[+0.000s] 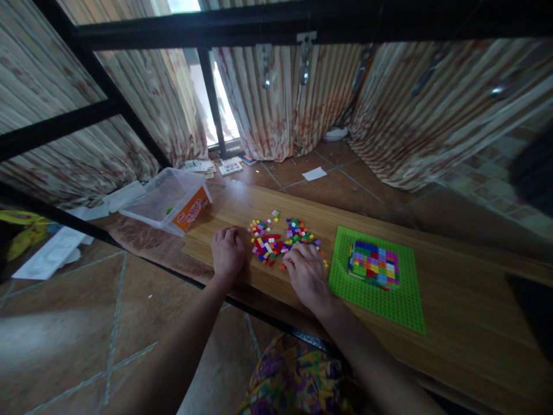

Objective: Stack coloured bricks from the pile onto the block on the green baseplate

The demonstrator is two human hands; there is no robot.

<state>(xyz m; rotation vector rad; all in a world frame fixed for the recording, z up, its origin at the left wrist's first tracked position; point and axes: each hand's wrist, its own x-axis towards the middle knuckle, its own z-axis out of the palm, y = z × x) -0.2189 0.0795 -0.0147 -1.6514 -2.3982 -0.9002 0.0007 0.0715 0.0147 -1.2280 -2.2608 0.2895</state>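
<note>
A heap of small coloured bricks [280, 236] lies on the wooden table [453, 311]. My right hand [306, 274] rests at the heap's near edge, fingers curled down among the bricks; what they pinch is hidden. My left hand [227, 251] lies on the table just left of the heap, fingers curled under, nothing visible in it. To the right sits a green baseplate [397, 300] carrying a block of stacked multicoloured bricks [374, 264].
A clear plastic tub [166, 199] with an orange label lies tilted at the table's left end. Papers and cards litter the tiled floor by the striped curtains. A black metal frame runs overhead and along the left. Patterned fabric covers my lap.
</note>
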